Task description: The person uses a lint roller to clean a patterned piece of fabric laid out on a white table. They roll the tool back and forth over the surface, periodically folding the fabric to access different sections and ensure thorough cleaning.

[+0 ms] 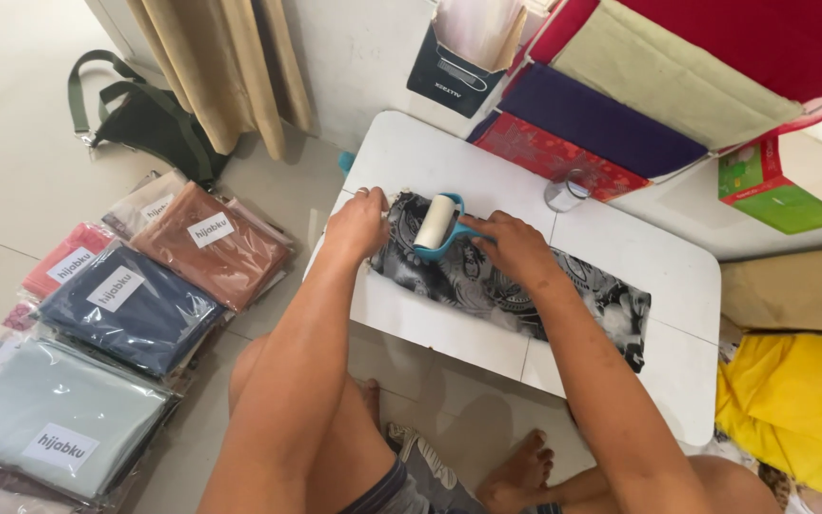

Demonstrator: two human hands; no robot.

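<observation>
Where hands meet, seemingly lint roller

pale tiled floor underfoot, white wall ahead with a beige curtain hanging beside it. a low white table sits on the floor under soft, even daylight.

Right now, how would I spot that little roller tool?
Find the low white table, then the black-and-grey patterned cloth on it. The roller sits at the cloth's left end, held by the right hand: the only turquoise-handled thing with a white drum.
</observation>
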